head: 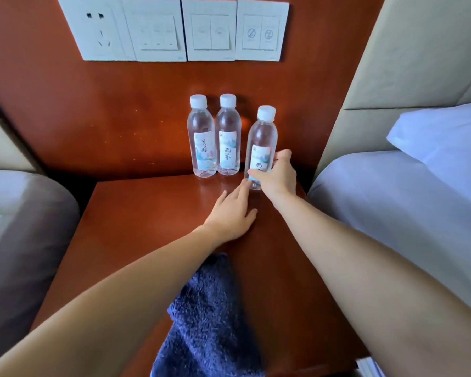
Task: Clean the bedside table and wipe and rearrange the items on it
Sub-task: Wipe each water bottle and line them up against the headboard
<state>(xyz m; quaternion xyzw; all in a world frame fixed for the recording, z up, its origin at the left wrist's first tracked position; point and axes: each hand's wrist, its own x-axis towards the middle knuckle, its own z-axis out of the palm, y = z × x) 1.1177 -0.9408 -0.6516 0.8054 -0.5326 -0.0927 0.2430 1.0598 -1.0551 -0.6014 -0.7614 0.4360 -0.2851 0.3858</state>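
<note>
While both arms reach in from the near edge, left to right: a grey bed sits left of the table, whose red-brown top is mostly bare. A blue cloth lies on the near middle of the table, partly under the left forearm, reaching the near edge. The left hand is flat over the tabletop mid-table, fingers extended and slightly spread, holding nothing; its fingertips point at the base of the right bottle, contact unclear. At the far edge against the wood back panel, the left bottle and middle bottle stand upright, touching or nearly so, white caps on, labels facing the camera. The right bottle is a bit nearer and apart from the pair, upright or tilted slightly. The right hand is wrapped round its lower part, thumb across the label, fingers behind. Wall switches and a socket sit above on the panel. A white bed with a pillow lies right of the table.
</note>
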